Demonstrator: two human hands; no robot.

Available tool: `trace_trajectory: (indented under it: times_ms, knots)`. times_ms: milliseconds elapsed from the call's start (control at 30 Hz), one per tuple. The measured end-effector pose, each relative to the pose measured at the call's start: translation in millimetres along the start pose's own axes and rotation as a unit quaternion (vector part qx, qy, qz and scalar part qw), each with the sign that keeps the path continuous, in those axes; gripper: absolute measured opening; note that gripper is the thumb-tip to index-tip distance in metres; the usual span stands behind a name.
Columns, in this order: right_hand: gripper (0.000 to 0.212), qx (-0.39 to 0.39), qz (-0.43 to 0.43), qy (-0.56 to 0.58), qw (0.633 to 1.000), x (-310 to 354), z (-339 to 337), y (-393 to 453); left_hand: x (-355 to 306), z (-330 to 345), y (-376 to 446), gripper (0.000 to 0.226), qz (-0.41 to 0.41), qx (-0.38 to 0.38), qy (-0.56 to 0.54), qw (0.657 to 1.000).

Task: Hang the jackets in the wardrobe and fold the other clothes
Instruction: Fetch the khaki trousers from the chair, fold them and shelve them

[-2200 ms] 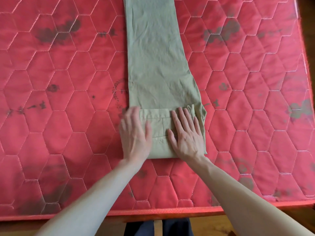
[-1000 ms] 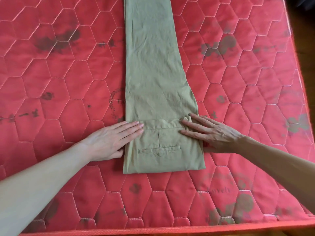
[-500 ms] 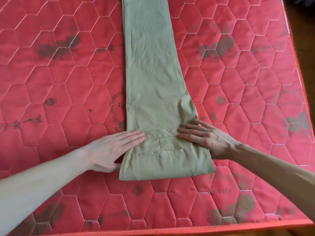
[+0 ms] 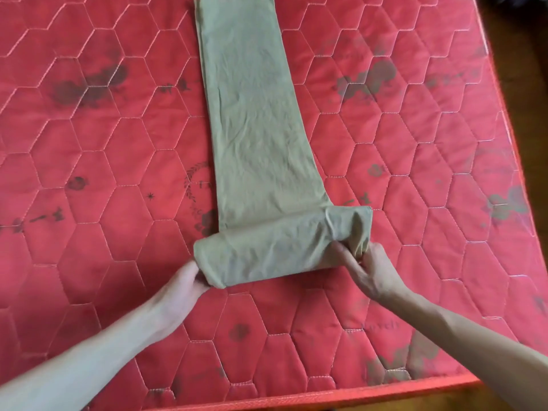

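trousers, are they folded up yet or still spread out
Partly rolled. The near end of the khaki trousers is a thick roll held by the left hand and right hand; the legs lie flat on the mattress.

Both bare forearms reach in from the near edge, the left from about 7 o'clock, the right from about 4 o'clock, converging toward the centre. The left hand [image 4: 185, 287] lies with its back up and its fingers tucked out of sight beneath the near left end of the rolled khaki trousers [image 4: 275, 250], thumb alongside. The right hand [image 4: 372, 275] has its grip on the roll's right end, thumb on top and fingers curled round the bunched fabric.
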State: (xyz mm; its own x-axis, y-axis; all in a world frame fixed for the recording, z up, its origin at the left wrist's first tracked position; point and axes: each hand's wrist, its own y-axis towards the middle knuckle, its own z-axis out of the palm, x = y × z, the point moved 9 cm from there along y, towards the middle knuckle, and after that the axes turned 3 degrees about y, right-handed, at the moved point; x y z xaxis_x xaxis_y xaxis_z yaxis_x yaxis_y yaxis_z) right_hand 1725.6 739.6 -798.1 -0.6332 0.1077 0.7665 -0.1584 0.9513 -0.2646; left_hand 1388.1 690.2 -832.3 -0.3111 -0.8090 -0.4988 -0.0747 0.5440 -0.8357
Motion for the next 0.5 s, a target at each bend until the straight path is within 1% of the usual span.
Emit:
trace_trajectory:
  times_ms: [33,67,100,133,167,200,233,267,333,367,433,500]
  knots:
    - [0.052,-0.021,0.006,0.007,1.000,-1,1,2,-23,8,-13,0.047,0.040,0.010,-0.098,0.994]
    - [0.050,-0.036,0.022,0.000,0.999,-3,2,5,-36,15,-21,0.050,0.145,0.053,-0.090,0.984]
    - [0.046,-0.054,0.034,-0.015,0.998,-2,3,8,-38,20,-15,0.056,0.138,0.043,-0.111,0.983]
    - [0.040,-0.072,0.050,-0.007,0.996,-4,3,11,-38,21,-11,0.062,0.103,0.018,-0.172,0.979]
    - [0.033,-0.089,0.059,0.001,0.994,-5,2,15,-34,25,-11,0.067,0.079,0.044,-0.234,0.968]
    - [0.029,-0.098,0.071,0.007,0.993,-2,1,18,-33,27,-5,0.068,0.087,0.051,-0.223,0.970]
    - [0.033,-0.105,0.086,0.030,0.990,-3,3,22,-32,27,0,0.063,0.097,0.033,-0.190,0.976]
    - [0.040,-0.119,0.109,0.048,0.986,-6,3,26,-39,26,3,0.052,0.109,0.011,-0.152,0.982]
    - [0.045,-0.151,0.156,0.091,0.972,-15,1,35,-37,22,11,0.031,0.092,-0.056,-0.069,0.992]
    - [0.044,-0.167,0.172,0.109,0.965,-20,-1,39,-34,16,18,0.025,0.081,-0.093,-0.037,0.992]
    - [0.038,-0.183,0.201,0.099,0.957,-29,-4,48,-32,9,23,0.026,0.070,-0.136,-0.013,0.988]
    - [0.026,-0.198,0.237,0.037,0.950,-38,-6,50,-35,6,27,0.032,0.071,-0.173,-0.001,0.982]
